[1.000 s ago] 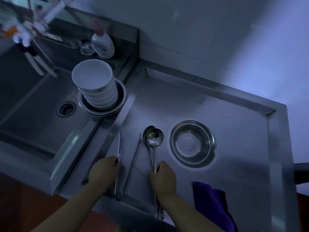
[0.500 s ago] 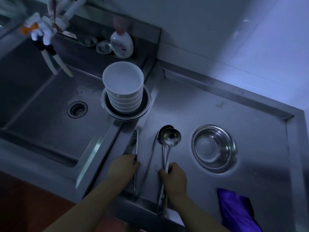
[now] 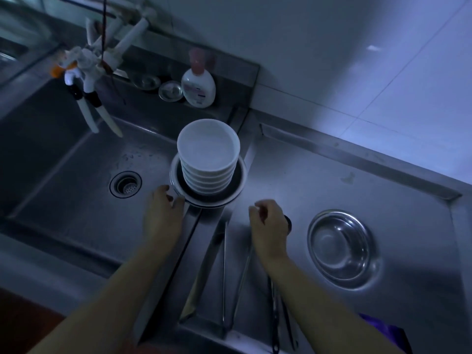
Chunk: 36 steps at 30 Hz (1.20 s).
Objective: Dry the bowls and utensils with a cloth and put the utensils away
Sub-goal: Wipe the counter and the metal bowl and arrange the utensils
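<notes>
**Head view: both hands up by the bowl stack, nothing held**

Head camera shows my left hand (image 3: 163, 215) with fingers loosely curled and holding nothing, its fingertips just beside the rim of the plate (image 3: 241, 185) under the stack of white bowls (image 3: 209, 154). My right hand (image 3: 269, 226) hovers over the draining board (image 3: 332, 180) — fingers loosely bent, holding nothing. Beneath it lie the ladles (image 3: 278, 312), their bowls mostly hidden by my hand, with the tongs (image 3: 231, 274) just to the left. A steel bowl (image 3: 341, 247) sits to the right, and the purple cloth (image 3: 388, 335) lies at the near edge. The sink (image 3: 76, 175) is to the left — a soap bottle (image 3: 198, 85) stands on its back ledge.
</notes>
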Each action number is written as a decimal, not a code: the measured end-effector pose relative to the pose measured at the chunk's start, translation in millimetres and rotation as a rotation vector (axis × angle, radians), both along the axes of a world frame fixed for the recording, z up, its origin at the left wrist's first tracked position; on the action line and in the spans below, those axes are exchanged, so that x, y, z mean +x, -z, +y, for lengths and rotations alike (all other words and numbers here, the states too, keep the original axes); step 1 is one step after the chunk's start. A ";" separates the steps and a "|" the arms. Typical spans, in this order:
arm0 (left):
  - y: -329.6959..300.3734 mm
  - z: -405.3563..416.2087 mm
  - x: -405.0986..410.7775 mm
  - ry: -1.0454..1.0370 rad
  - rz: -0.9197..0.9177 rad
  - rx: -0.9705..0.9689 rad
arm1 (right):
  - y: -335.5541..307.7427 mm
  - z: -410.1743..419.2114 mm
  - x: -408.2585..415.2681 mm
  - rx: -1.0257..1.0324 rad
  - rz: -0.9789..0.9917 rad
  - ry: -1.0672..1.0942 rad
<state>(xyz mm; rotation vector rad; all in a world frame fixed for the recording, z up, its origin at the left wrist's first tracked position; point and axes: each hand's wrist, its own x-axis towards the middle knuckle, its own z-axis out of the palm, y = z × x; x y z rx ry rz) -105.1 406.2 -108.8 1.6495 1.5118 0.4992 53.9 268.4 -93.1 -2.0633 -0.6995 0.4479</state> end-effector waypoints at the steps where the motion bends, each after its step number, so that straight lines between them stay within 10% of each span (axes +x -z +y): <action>1: 1.1 7.1 2.0 0.000 -0.025 -0.009 | -1.8 16.5 2.5 -0.003 0.032 -0.012; 36: 18.5 39.5 169.4 0.206 0.013 0.143 | 16.1 60.2 153.3 -0.090 0.050 0.200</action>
